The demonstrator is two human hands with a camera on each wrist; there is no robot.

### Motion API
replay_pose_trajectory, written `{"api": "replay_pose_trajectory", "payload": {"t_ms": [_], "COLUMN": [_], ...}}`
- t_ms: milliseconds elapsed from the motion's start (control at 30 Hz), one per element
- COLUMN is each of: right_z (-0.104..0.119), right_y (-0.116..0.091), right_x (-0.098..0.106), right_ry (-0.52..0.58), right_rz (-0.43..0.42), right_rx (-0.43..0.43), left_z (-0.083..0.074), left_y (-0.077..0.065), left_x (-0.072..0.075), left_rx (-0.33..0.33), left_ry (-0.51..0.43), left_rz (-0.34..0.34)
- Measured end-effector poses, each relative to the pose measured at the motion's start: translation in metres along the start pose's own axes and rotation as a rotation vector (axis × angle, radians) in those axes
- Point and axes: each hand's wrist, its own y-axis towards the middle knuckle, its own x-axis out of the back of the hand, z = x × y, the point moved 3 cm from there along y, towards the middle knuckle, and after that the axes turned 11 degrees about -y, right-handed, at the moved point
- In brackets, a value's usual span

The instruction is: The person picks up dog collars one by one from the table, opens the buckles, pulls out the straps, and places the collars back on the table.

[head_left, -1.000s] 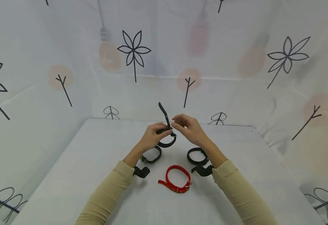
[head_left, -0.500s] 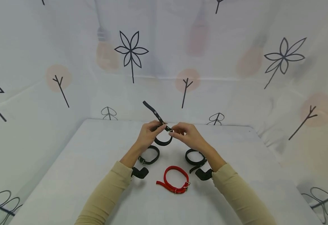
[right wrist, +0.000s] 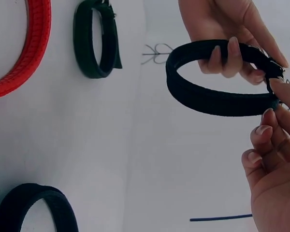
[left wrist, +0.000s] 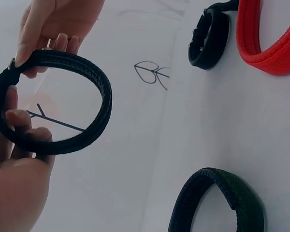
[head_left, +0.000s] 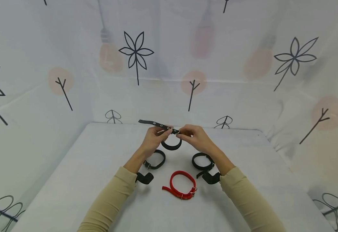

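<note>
A black buckle collar (head_left: 171,148) is held up above the far part of the table, its loop hanging down. My left hand (head_left: 154,139) pinches its strap near the buckle, with fingers reaching inside the loop in the left wrist view. My right hand (head_left: 197,138) pinches the buckle end from the other side. The strap's loose end, dotted with metal eyelets, sticks out to the left above my left hand. How far the strap is threaded through the buckle is hidden by the fingers.
A red collar (head_left: 180,172) lies closest on the white table (head_left: 145,212). Behind it lie two more black collars, one at left (head_left: 164,158) and one at right (head_left: 202,168), near my forearms. A patterned white cloth (head_left: 163,93) hangs behind and at the sides.
The collar's loose strap end has swung from nearly upright down to the left. My right hand, apart from the strap earlier, now pinches the buckle end. The collars on the table have stayed put.
</note>
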Motion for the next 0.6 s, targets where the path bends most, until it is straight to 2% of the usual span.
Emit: {"api": "replay_pose_trajectory", "payload": {"t_ms": [267,367,467,600], "right_z": [0.032,0.025,0.008,-0.01], "right_y": [-0.006,-0.005,-0.004,-0.004], "right_x": [0.013,0.009,0.003,0.003], "right_ry": [0.02,0.016,0.004,-0.001], "right_rz": [0.025,0.027,0.028,0.036], "right_rx": [-0.013,-0.019,-0.02,-0.043], "left_z": [0.001,0.001,0.0,-0.004], "left_y": [0.0,0.0,0.0,-0.001], "left_x": [-0.001,-0.001,0.0,0.008], "left_rx": [0.017,0.025,0.029,0.038], "left_ry": [-0.029,-0.027,-0.008,0.016], "left_rz": [0.025,0.031,0.023,-0.007]}}
